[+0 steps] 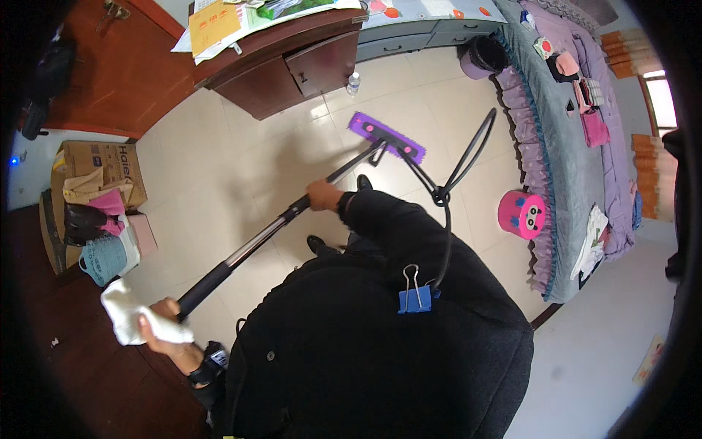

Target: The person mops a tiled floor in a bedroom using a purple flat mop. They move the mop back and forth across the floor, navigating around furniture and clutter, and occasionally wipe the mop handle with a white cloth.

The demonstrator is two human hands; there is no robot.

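Observation:
My left hand (164, 326), low on the left, holds a crumpled white cloth (122, 315). Its fingers are also at the black foam grip on the end of a mop-like pole (254, 248). Further along, my right hand (323, 195) is closed around the pole. The far end carries a flat purple head (386, 137) with pink knobs and a ragged edge, at the floor ahead of me. How that head meets the floor cannot be told. A black looped cable (441, 195) runs in front of my right sleeve, near a blue binder clip (415, 299) on the dark jacket.
A dark wooden cabinet (263, 90) and a plastic bottle (353, 84) are ahead. On the right are a bed (576, 181), a pink stool-like container (521, 214) and a lined bin (482, 57). Cardboard boxes (104, 159) and a blue basket (103, 259) stand left.

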